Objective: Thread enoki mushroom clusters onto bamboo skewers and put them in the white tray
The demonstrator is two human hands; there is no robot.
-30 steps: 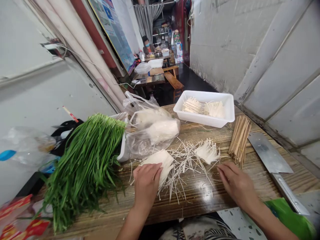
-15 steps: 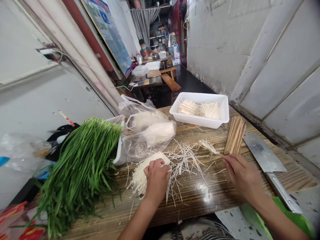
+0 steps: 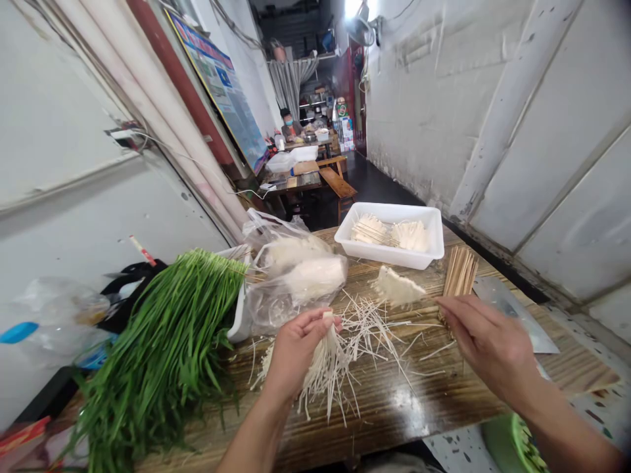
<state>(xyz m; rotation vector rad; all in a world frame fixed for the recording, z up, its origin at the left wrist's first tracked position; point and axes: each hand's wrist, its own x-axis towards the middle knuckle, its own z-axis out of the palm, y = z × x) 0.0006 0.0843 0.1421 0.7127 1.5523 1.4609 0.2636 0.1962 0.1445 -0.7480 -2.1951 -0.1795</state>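
Note:
My left hand (image 3: 293, 351) pinches a small bunch of enoki mushrooms (image 3: 326, 371) by its pale cut end, and the thin stems fan downward. Behind that hand lies more enoki, mostly hidden. My right hand (image 3: 493, 341), slightly blurred, is closed around a bamboo skewer; a flat row of enoki (image 3: 398, 287) is threaded at the skewer's far end, above the table. Between the hands, loose enoki stems (image 3: 372, 328) are strewn on the wood. A bundle of bare bamboo skewers (image 3: 459, 270) stands just beyond my right hand.
A white plastic tub (image 3: 417, 258) holds skewered enoki. Plastic bags of enoki (image 3: 315, 279) lie left of it. Green garlic chives (image 3: 172, 355) cover the table's left side. A cleaver (image 3: 522, 315) rests at right, partly behind my right hand. One person (image 3: 290, 128) sits far back.
My left hand has lifted a bunch of enoki off the pile. The skewer in my right hand has swung up, its enoki turned broadside. The view has tilted upward.

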